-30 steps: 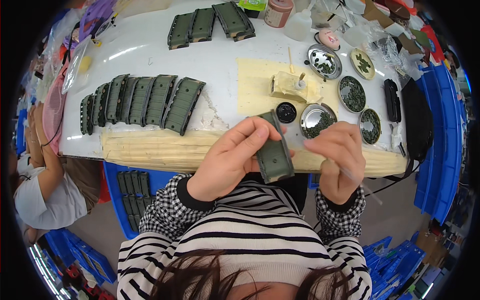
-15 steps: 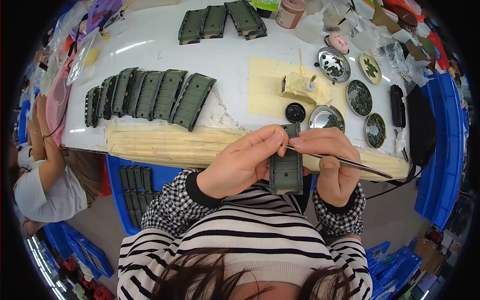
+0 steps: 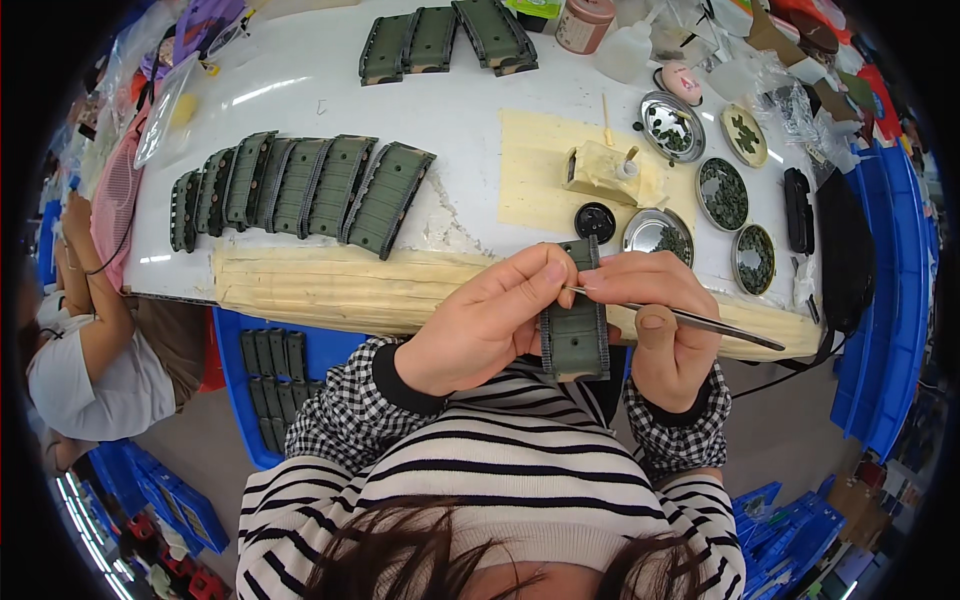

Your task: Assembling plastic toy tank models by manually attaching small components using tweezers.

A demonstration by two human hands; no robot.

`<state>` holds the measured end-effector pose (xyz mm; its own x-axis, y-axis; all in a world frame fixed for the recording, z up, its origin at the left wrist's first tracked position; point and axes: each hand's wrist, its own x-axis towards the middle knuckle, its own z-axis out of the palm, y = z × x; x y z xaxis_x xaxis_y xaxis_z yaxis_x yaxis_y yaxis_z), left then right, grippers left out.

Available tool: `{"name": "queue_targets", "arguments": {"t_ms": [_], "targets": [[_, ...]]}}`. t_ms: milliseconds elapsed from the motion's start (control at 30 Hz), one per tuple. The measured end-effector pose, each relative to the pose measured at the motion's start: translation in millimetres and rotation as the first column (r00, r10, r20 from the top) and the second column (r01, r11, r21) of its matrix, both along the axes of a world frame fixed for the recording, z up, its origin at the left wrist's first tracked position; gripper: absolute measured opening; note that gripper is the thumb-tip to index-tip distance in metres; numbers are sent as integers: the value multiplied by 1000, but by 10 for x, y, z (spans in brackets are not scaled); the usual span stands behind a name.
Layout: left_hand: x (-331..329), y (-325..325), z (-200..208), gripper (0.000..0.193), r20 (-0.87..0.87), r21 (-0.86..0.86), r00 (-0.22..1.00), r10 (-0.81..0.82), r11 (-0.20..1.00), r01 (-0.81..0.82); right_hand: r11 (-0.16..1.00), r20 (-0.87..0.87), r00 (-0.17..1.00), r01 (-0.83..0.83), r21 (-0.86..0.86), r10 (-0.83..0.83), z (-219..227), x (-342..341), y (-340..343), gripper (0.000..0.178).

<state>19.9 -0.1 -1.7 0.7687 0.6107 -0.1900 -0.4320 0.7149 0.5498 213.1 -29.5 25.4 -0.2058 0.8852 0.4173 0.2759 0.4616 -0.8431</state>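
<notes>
Between my hands, above the table's near edge, is a dark green ribbed panel with dark toothed long edges. My left hand grips its left side, thumb and forefinger pinched together over its face. In my right hand are metal tweezers, their tips meeting my left fingertips at the panel. Whatever sits at the tips is too small to make out. Right of the panel stand round dishes of small dark green pieces, among them a steel dish and another dish.
Similar green panels lie in a row at left, and more at the back. A tape-wrapped block sits on a yellow sheet. Padding lines the table edge. A blue crate holds dark parts. Another person sits at left.
The panel has tilted slightly in my left hand and its lower end sits a little higher. The tweezers stay at nearly the same place against my left fingertips.
</notes>
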Motion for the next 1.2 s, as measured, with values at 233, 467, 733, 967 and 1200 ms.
{"name": "queue_targets", "arguments": {"t_ms": [233,467,733,967,1200], "targets": [[-17,2,0,23,46,-2,998,39,999,-39,994,-75,992,102,41,-99,-94,-28,6,24],[-202,113,111,56,-78,216,971,226,955,-205,933,77,929,360,22,-361,-273,57,112,16],[-216,138,85,54,-114,278,915,387,897,-344,916,311,861,372,154,-402,-381,53,182,11],[-185,140,100,52,-116,210,895,430,891,-401,916,326,857,363,168,-400,-371,46,188,11],[-190,149,77,50,-124,125,883,452,890,-438,945,143,945,266,192,-295,-73,20,29,15]]}}
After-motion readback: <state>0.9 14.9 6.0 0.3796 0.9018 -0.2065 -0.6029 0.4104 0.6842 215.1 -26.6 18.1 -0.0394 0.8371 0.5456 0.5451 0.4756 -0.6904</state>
